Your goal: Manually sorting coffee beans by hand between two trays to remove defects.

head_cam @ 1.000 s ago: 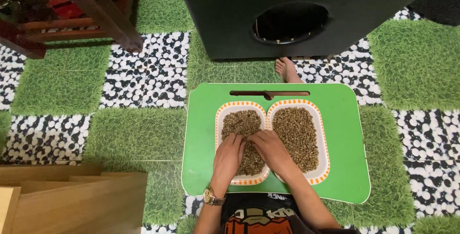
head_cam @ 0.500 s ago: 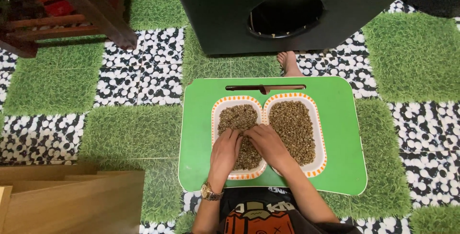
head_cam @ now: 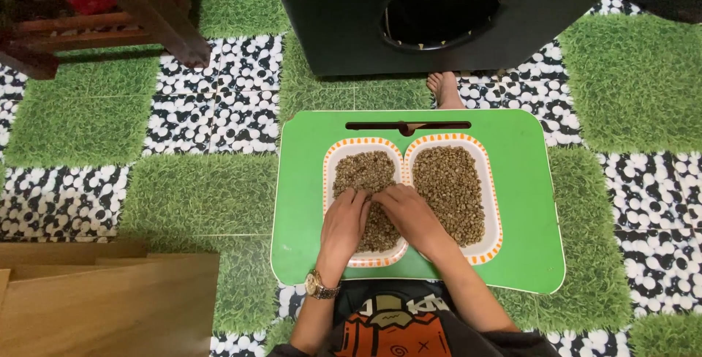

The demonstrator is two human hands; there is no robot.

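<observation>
Two white trays with orange-striped rims stand side by side on a green lap table (head_cam: 519, 203). Both hold small brown-green beans. My left hand (head_cam: 345, 227) rests palm down in the left tray (head_cam: 329, 181), fingers spread into the beans (head_cam: 364, 170). My right hand (head_cam: 409, 216) reaches across from the right, its fingers also in the left tray's beans, touching the left hand's fingertips. The right tray (head_cam: 491, 203) and its beans (head_cam: 450, 185) are untouched. A gold wristwatch (head_cam: 320, 285) sits on my left wrist.
A large black box (head_cam: 351, 13) with a round opening stands beyond the table. My bare foot (head_cam: 443, 88) shows between them. Dark wooden furniture legs (head_cam: 157, 20) are at the upper left, a light wooden board (head_cam: 110, 298) at the lower left. Grass and pebble floor mats surround everything.
The view has shifted slightly, so the table sits a little higher in frame. Both hands stay in the left tray, fingers working through the beans with only small movements.
</observation>
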